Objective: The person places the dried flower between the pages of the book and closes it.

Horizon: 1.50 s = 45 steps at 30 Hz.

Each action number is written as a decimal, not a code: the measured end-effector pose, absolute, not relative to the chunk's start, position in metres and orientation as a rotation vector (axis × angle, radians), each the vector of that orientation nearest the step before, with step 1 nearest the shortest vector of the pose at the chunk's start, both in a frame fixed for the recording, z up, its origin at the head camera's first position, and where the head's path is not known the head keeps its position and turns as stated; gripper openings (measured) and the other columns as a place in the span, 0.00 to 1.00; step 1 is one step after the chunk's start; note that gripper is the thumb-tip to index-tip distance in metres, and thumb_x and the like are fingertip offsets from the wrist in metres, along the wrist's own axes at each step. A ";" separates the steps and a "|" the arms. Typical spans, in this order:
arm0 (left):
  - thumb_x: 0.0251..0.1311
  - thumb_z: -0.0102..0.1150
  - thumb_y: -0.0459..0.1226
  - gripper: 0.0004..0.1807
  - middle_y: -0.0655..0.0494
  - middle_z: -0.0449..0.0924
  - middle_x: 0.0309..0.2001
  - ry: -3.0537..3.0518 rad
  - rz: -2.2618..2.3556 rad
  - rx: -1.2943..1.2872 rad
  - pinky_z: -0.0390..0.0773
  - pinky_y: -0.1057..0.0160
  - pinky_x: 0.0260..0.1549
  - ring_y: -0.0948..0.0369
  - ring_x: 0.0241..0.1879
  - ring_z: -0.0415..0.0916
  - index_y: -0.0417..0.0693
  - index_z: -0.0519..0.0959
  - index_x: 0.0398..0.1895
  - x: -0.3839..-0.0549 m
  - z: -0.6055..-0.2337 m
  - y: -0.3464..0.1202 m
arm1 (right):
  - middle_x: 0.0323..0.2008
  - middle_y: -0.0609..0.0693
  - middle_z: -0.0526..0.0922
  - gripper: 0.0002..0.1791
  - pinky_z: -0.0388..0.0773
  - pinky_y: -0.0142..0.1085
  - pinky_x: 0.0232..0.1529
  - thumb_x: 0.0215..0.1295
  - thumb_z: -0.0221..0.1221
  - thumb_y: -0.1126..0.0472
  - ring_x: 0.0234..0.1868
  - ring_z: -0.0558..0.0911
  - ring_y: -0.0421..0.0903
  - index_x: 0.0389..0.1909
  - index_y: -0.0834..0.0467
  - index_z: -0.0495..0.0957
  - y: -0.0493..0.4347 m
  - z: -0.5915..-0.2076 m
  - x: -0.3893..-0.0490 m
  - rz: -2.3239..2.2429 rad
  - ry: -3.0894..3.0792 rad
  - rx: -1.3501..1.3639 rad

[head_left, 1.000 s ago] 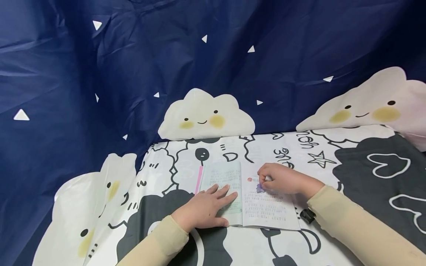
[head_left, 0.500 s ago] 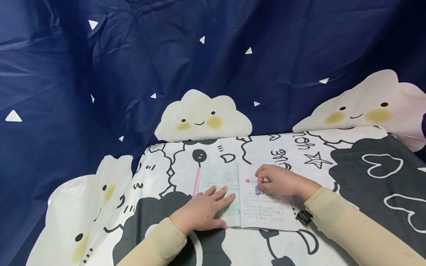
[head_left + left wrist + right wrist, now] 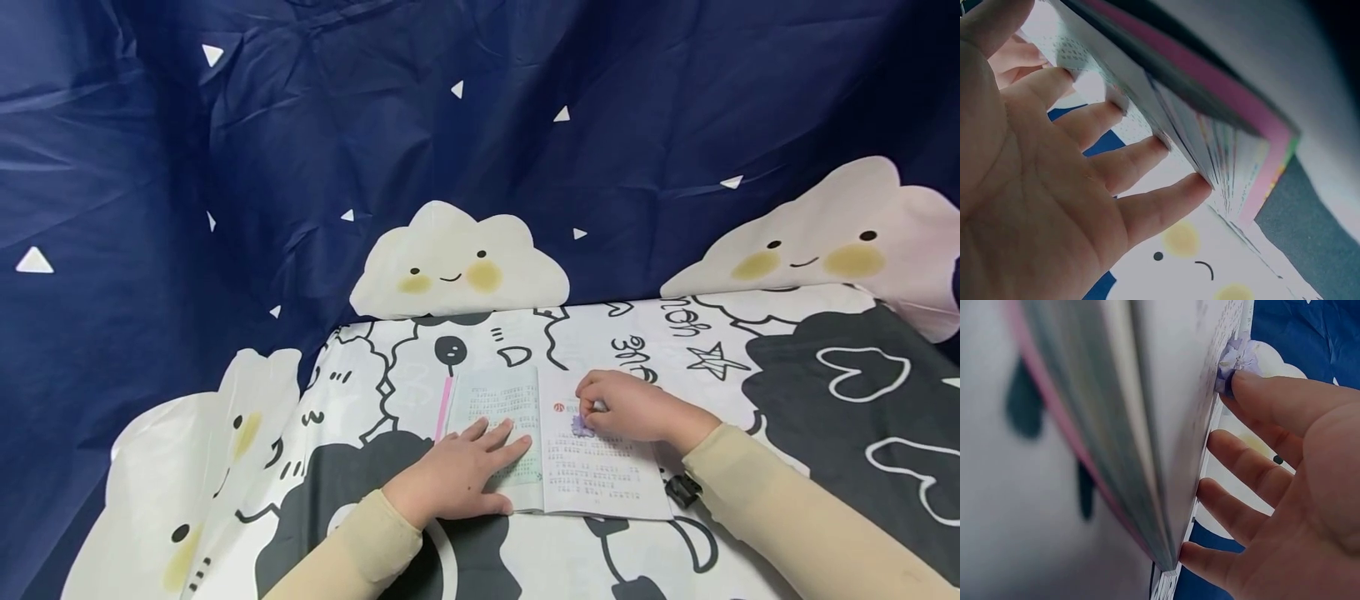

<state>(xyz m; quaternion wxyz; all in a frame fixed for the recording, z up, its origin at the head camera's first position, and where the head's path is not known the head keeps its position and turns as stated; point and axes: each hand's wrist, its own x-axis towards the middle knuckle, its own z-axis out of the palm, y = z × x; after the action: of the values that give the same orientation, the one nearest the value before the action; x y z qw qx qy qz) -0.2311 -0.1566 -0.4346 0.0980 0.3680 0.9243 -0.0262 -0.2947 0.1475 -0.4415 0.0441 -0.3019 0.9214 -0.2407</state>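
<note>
An open book [image 3: 600,479] with printed pages lies on the patterned cloth. My left hand [image 3: 461,471] rests on its left page with fingers spread and straight; in the left wrist view the fingertips of the left hand [image 3: 1079,169] touch the paper. Over the upper part of the right page, my right hand [image 3: 630,406] pinches a small purple flower [image 3: 580,427] between thumb and forefinger. Crumpled lilac petals of the flower [image 3: 1235,359] show in the right wrist view, against the page. The other fingertips of the right hand [image 3: 1285,487] touch the page too.
Black-and-white cartoon cloth [image 3: 555,558] covers the table. A small black object [image 3: 684,490] sits by the right wrist. A pink cover edge [image 3: 444,408] shows along the book's left side. Behind hangs a dark blue curtain [image 3: 480,142] with cloud prints.
The head view has shifted slightly. The purple flower shows a little further left past the right fingertips. My left hand stays in place on the page.
</note>
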 end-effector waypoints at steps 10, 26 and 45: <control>0.62 0.60 0.64 0.47 0.56 0.53 0.79 2.736 -0.080 1.081 0.68 0.40 0.63 0.44 0.75 0.55 0.72 0.52 0.81 -0.231 -0.435 -0.157 | 0.50 0.46 0.80 0.13 0.75 0.47 0.54 0.62 0.67 0.62 0.49 0.78 0.46 0.23 0.42 0.78 0.148 -0.445 -0.295 -0.711 2.831 -0.937; 0.62 0.60 0.63 0.47 0.55 0.53 0.79 2.742 -0.080 1.089 0.68 0.40 0.63 0.44 0.75 0.54 0.72 0.51 0.81 -0.229 -0.435 -0.157 | 0.51 0.45 0.78 0.10 0.74 0.51 0.57 0.57 0.70 0.63 0.53 0.78 0.48 0.36 0.46 0.82 0.154 -0.439 -0.291 -0.758 2.825 -0.846; 0.52 0.65 0.69 0.55 0.56 0.50 0.80 2.752 -0.076 1.073 0.68 0.42 0.64 0.45 0.76 0.52 0.72 0.50 0.82 -0.229 -0.434 -0.156 | 0.76 0.70 0.53 0.49 0.58 0.65 0.67 0.54 0.73 0.50 0.74 0.56 0.70 0.74 0.63 0.64 0.200 -0.434 -0.290 -0.612 2.725 -0.693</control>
<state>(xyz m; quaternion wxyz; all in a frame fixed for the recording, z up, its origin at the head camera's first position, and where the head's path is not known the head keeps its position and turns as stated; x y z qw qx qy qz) -0.2286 -0.1557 -0.4343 0.0931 0.3614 0.9274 -0.0256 -0.2905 0.1995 -0.4338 0.1317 -0.2386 0.9387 -0.2110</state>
